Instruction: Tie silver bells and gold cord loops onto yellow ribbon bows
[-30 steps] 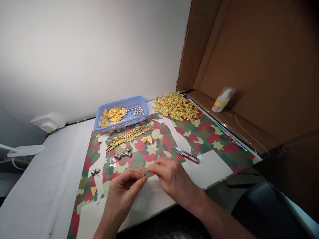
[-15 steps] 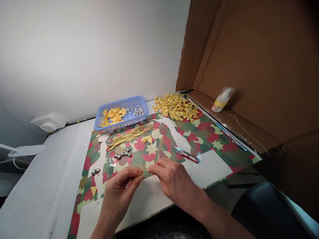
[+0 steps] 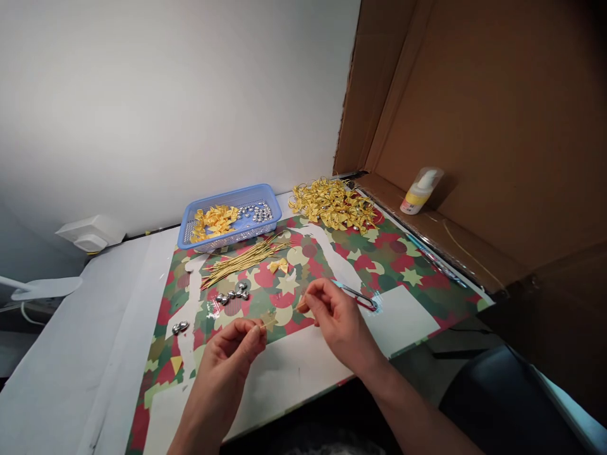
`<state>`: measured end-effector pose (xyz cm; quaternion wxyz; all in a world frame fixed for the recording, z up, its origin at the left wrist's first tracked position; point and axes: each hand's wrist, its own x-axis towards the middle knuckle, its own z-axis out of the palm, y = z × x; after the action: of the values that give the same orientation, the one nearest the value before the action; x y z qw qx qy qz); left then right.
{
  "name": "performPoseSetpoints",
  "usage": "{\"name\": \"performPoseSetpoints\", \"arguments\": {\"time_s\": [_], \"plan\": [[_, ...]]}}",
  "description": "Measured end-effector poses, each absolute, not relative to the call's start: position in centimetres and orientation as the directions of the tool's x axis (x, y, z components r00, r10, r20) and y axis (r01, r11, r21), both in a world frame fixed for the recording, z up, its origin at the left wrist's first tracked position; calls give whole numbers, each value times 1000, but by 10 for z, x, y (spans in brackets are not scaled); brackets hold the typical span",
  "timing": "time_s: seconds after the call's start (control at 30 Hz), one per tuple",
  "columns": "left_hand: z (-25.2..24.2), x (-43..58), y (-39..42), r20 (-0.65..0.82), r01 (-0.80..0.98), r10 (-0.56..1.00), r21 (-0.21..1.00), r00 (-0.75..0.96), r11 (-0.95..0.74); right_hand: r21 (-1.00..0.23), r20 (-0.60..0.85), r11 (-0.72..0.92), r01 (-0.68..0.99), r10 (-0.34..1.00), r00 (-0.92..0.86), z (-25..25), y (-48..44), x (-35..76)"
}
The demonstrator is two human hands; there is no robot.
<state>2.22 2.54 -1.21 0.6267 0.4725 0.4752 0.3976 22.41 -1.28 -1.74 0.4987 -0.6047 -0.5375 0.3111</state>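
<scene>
My left hand pinches a thin yellow cord near the front of the patterned mat. To its right, my right hand is closed in a pinch around the cord's other part, partly hidden by the fingers. Beyond them lie a bundle of yellow cords, a yellow bow and several silver beads. Snips with a red handle rest just behind my right hand, which partly covers them.
A blue basket holds yellow bows and silver beads. Beside it is a pile of corded bows. A bottle stands on the cardboard at right. Two more beads and a yellow scrap lie at left.
My hands have moved apart. The right hand rose and shifted right, now covering part of the snips; the left moved slightly left, and the cord shows between them.
</scene>
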Motion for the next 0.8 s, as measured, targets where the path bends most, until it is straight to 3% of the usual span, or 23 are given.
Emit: {"name": "performPoseSetpoints", "arguments": {"time_s": [0.17,0.3,0.43,0.57,0.8], "plan": [[-15,11,31,-234,-24,962,971,144,240,-975,152,94,200,942,299,-17,-10,240],[-4,17,33,-145,55,983,989,115,139,-984,151,121,130,955,256,-11,-9,242],[13,35,36,-35,125,971,992,235,5,-989,145,138,53,974,176,-3,-8,239],[25,48,37,-14,146,919,988,394,-48,-985,170,168,26,976,134,8,-8,235],[31,51,31,-17,142,902,989,432,-50,-979,199,190,71,970,142,14,-12,233]]}}
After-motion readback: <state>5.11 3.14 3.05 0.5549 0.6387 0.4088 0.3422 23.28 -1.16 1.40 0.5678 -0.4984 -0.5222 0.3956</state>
